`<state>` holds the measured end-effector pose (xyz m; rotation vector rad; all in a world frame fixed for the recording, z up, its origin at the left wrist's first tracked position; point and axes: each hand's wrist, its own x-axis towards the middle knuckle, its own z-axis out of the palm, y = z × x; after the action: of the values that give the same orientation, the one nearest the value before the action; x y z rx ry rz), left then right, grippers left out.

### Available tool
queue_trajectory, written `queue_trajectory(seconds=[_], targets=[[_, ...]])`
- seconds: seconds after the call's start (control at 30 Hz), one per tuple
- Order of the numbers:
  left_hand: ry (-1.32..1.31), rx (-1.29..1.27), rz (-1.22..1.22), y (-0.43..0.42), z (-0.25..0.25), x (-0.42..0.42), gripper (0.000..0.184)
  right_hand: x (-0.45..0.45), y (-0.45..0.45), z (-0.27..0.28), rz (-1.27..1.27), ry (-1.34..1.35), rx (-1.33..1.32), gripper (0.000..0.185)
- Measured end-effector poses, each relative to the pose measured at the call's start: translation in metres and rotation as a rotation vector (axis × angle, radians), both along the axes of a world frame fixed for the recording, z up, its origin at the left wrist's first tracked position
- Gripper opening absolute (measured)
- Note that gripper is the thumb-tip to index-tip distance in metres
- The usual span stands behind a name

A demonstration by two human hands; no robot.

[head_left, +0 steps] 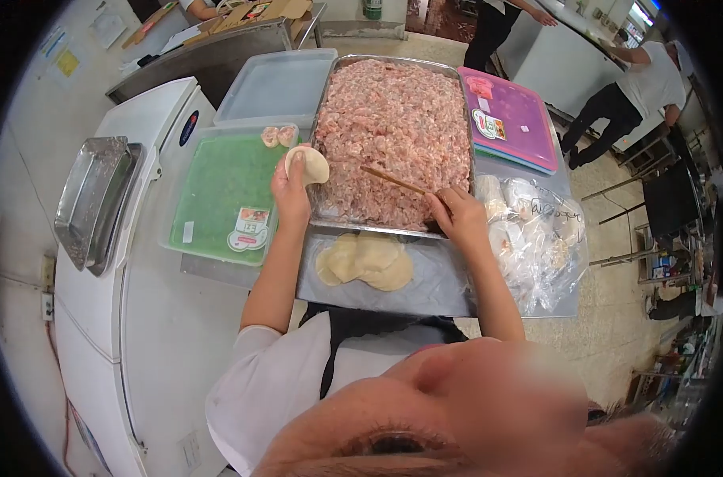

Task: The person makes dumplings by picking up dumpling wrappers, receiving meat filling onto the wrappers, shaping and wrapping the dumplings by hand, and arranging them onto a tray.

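My left hand (294,189) holds a round dough wrapper (314,167) between thumb and fingers, beside the left rim of a big metal tray. That tray holds a thick layer of raw minced meat (393,119). In my right hand (460,213) is a thin wooden stick (397,180), its far end touching the meat. Just below the tray, a loose pile of flat dough wrappers (365,260) lies on a grey sheet. Two small filled dumplings (279,136) sit at the upper right corner of a green-based plastic container (218,187).
A clear plastic bag of white packets (528,238) lies at the right, below stacked purple-lidded containers (512,119). An empty-looking pale container (278,87) stands behind. Metal pans (99,203) rest on a white freezer (158,135) at left. Other people (631,87) stand at back right.
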<state>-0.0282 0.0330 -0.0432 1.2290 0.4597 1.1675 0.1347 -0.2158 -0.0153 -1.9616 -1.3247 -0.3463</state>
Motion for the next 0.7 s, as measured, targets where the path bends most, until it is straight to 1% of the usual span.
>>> queue_trajectory(seconds=[0.1,0.2,0.23,0.33,0.43,0.53,0.63,0.7], targets=[[0.008,0.025,0.002,0.0,-0.001,-0.001,0.024,0.0,0.001,-0.002,0.003,0.004,0.003,0.017],[0.069,0.086,-0.01,0.005,-0.008,0.001,0.024,-0.001,0.0,0.0,-0.018,-0.034,-0.056,0.02],[0.135,0.093,0.006,0.007,-0.01,0.002,0.023,0.001,0.001,-0.004,-0.023,-0.042,-0.049,0.02],[0.127,0.105,-0.004,0.005,-0.009,0.003,0.023,0.0,0.001,-0.003,-0.022,-0.046,-0.051,0.02],[0.072,0.106,0.037,-0.001,-0.002,0.004,0.023,0.0,0.001,-0.002,-0.009,-0.031,-0.062,0.019],[0.119,0.124,0.024,0.0,-0.001,0.001,0.022,0.0,0.0,-0.002,-0.017,-0.023,-0.104,0.02],[0.074,0.133,0.028,0.003,-0.003,0.001,0.021,0.0,0.002,-0.004,-0.03,-0.021,-0.106,0.02],[0.019,0.09,-0.012,0.003,-0.003,0.001,0.022,-0.002,0.002,-0.001,-0.026,-0.021,-0.13,0.019]])
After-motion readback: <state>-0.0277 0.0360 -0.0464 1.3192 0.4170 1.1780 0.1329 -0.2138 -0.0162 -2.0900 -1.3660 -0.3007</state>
